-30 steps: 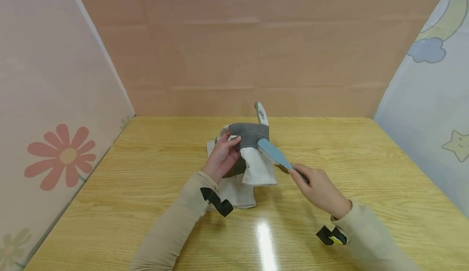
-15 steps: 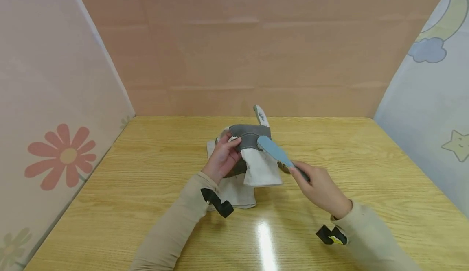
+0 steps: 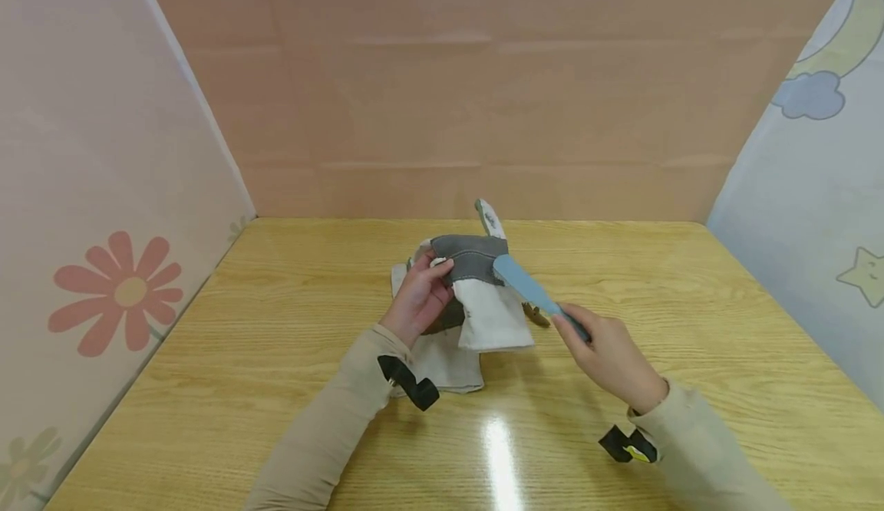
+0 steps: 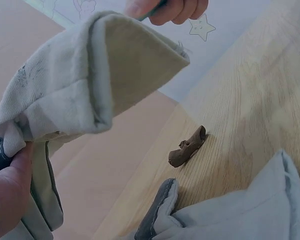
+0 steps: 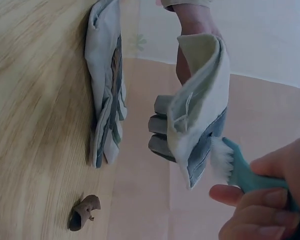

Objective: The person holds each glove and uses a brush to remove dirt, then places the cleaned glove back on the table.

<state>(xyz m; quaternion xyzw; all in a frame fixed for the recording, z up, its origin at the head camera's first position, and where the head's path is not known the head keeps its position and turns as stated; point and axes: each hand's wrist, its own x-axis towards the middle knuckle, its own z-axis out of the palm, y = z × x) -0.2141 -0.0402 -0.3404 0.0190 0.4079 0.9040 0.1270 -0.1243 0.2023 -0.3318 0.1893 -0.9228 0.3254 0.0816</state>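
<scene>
A plain peach backdrop (image 3: 442, 97) stands behind a wood-grained surface (image 3: 276, 342). Pale side walls flank it, the left one (image 3: 103, 150) printed with a red flower (image 3: 119, 294), the right one (image 3: 804, 212) with a moon, a cloud and a star. Two arms in beige sleeves (image 3: 331, 419) reach in from the near side.

One white and grey work glove (image 3: 445, 365) lies on the surface. A matching glove (image 3: 479, 296) is held up above it, its wide cuff hanging toward the person and one white, green-edged finger pointing up at the back. Inside the cuff, loose threads show in the right wrist view.

The left hand (image 3: 423, 296) grips the raised glove, thumb on its grey band. The right hand (image 3: 608, 354) is closed round the handle of a blue brush (image 3: 526, 285), whose white bristles touch that band near its right edge.

Smallest is a curled brown scrap (image 3: 536, 314), resting on the surface apart from the lying glove.
</scene>
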